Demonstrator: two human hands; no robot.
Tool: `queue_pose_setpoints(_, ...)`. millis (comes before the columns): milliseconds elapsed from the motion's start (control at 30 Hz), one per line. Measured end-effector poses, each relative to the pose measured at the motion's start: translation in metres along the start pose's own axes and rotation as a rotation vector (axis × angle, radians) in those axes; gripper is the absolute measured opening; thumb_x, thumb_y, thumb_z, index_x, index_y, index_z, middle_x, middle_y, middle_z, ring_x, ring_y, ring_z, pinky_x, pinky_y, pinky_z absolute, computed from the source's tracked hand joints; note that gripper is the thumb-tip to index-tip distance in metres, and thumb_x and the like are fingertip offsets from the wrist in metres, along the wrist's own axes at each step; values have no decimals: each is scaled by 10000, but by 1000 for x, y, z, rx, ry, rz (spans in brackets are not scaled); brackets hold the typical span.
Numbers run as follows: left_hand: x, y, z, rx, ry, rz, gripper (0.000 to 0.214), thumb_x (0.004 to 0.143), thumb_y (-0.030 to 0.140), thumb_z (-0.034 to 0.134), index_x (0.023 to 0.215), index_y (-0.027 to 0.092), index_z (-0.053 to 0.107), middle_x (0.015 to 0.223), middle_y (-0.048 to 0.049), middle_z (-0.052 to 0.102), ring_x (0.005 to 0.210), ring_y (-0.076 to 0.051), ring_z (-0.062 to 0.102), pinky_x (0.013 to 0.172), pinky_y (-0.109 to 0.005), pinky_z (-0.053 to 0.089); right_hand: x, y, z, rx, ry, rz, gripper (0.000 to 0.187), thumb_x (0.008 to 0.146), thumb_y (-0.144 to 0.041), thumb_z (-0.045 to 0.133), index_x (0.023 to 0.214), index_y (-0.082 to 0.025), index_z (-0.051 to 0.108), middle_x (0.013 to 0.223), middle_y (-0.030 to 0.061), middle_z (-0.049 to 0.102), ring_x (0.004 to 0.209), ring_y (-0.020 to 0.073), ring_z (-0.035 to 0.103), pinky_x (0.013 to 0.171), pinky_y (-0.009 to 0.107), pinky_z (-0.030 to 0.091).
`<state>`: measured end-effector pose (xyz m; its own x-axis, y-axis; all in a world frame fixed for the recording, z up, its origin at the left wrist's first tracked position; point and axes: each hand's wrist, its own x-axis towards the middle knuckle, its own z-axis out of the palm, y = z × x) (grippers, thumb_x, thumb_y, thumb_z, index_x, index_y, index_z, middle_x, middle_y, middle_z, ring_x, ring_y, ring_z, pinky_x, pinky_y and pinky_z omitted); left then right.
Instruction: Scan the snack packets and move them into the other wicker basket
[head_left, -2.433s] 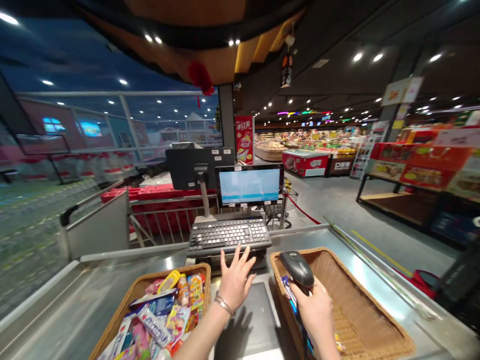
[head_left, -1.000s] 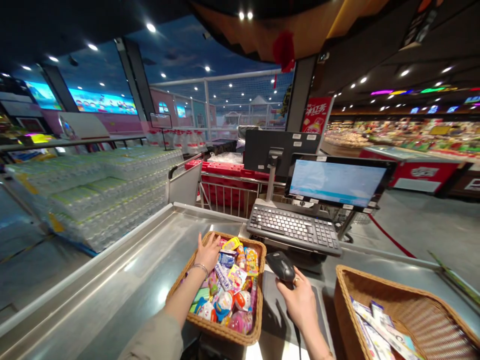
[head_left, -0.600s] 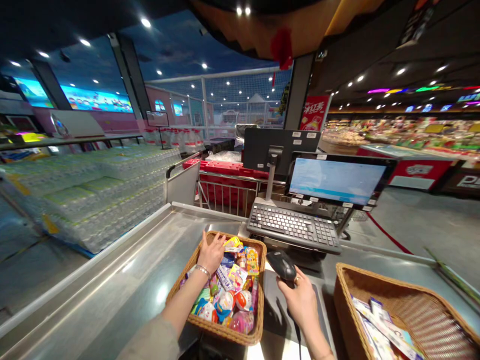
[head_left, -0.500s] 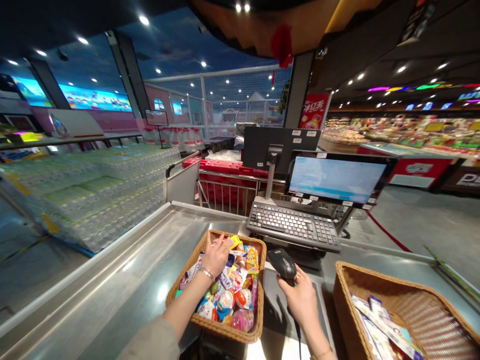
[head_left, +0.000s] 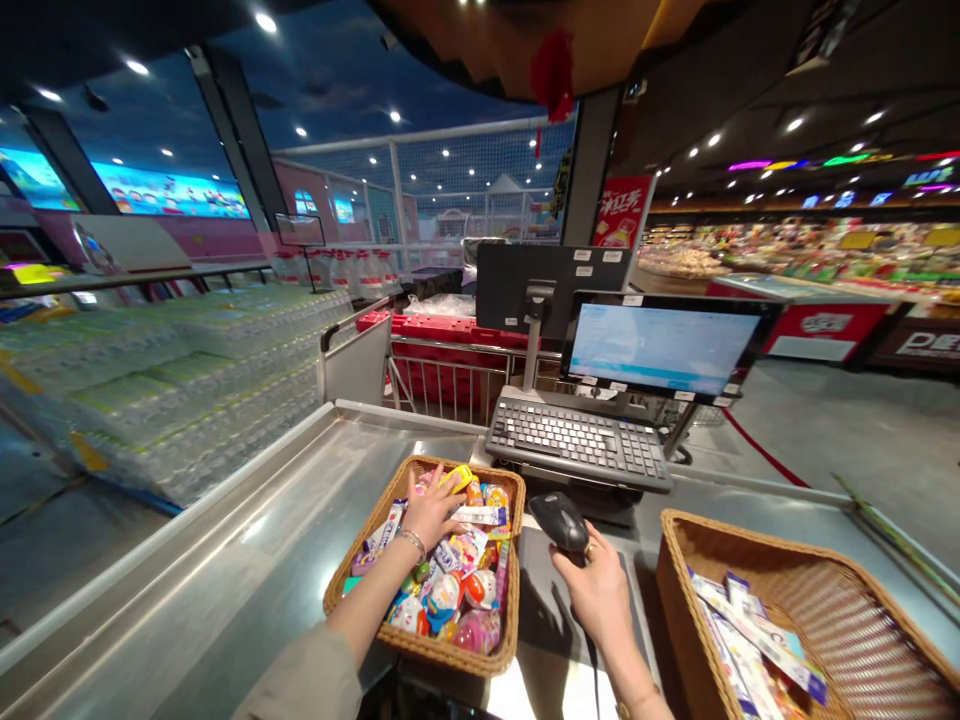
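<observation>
My left hand [head_left: 429,515] reaches into a wicker basket [head_left: 517,580] of wrapped sweets, its fingers spread over the packets near the far rim. Beside the fingertips lie a yellow packet [head_left: 458,479] and a white-and-purple bar [head_left: 480,515]. Round toy-like sweets [head_left: 444,596] fill the near part of the basket. To the right of the basket, my right hand [head_left: 596,585] is closed around the handle of a black barcode scanner [head_left: 561,520], with its cable hanging below. Packets under my left palm are hidden.
A second wicker basket [head_left: 671,590] at the right holds several white-and-purple bars [head_left: 757,625]. Behind the scanner stand a keyboard [head_left: 577,440] and a lit monitor [head_left: 664,345]. A metal counter [head_left: 300,540] runs to the left; stacked bottle packs [head_left: 187,390] stand beyond it.
My left hand's fingers have spread wider over the sweets, and the white-and-purple bar beside them shows more plainly. My right hand still holds the scanner. The whole view has shifted slightly.
</observation>
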<state>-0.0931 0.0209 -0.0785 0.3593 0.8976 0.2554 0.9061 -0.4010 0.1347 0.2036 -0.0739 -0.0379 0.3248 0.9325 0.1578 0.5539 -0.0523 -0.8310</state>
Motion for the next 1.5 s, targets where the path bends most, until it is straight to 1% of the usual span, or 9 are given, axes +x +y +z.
queue_pose_setpoints(167,-5,-8,5,-24,-94,-116,468,768,456,728,1222,453,613,1531,-9,404,1477,-380,139,1056,-769,-69,0,0,-4,1,-11,-10,314,675,-396,594,858,-201,759,1103,111,707,1250,306,517,1046,431,419)
queue_pose_setpoints(433,-6,-12,9,-69,-106,-230,377,816,398,696,1183,459,634,1501,17,441,1480,-323,175,1113,-715,-3,-2,0,-3,-15,-9,3,298,664,-371,608,861,-207,760,1149,110,692,1258,310,519,1050,445,422)
queue_pose_setpoints(633,-3,-11,9,-70,-100,-174,304,838,351,672,1135,415,655,1483,39,467,1484,-309,165,1121,-713,-2,-3,-5,-3,-16,-15,-7,263,664,-341,609,841,-215,757,1140,89,700,1237,298,536,1038,430,437)
queue_pose_setpoints(767,-1,-8,5,-58,-103,-146,266,847,327,655,1112,356,658,1489,14,463,1481,-303,180,1134,-698,14,-5,-8,-1,-14,-22,-24,246,663,-325,611,826,-213,757,1112,82,709,1246,286,530,1038,405,436)
queue_pose_setpoints(900,0,-6,1,-47,-93,-120,220,854,305,632,1071,315,665,1496,-13,458,1475,-309,199,1132,-699,-8,-6,-10,0,-19,-31,-42,281,670,-318,607,876,-204,760,1132,82,704,1277,285,503,1042,397,432)
queue_pose_setpoints(1000,-1,-4,-3,-24,-47,-114,204,873,286,593,1068,298,655,1498,-35,454,1473,-314,205,1115,-714,-60,-7,-11,0,-24,-37,-62,277,685,-320,597,877,-204,759,1142,80,702,1298,285,481,1049,400,424)
queue_pose_setpoints(1100,0,4,-11,31,45,-114,187,884,280,575,1057,285,645,1501,-47,447,1470,-331,208,1093,-727,-118,-8,-14,1,-35,-40,-81,269,681,-308,600,877,-213,757,1116,76,712,1314,292,461,1058,422,414)
queue_pose_setpoints(1300,5,34,-27,123,197,-107,188,900,291,554,1069,269,633,1502,-60,447,1470,-340,210,1081,-717,-179,-12,-27,5,-122,-55,-198,221,691,-246,589,844,-236,749,1049,49,734,1318,303,455,1053,469,406)
queue_pose_setpoints(1500,6,51,-35,127,243,-131,178,913,317,539,1054,268,635,1511,-57,433,1469,-344,214,1081,-726,-174,-14,-37,10,-143,-62,-246,213,701,-236,597,852,-239,746,1061,34,733,1307,314,467,1040,468,408)
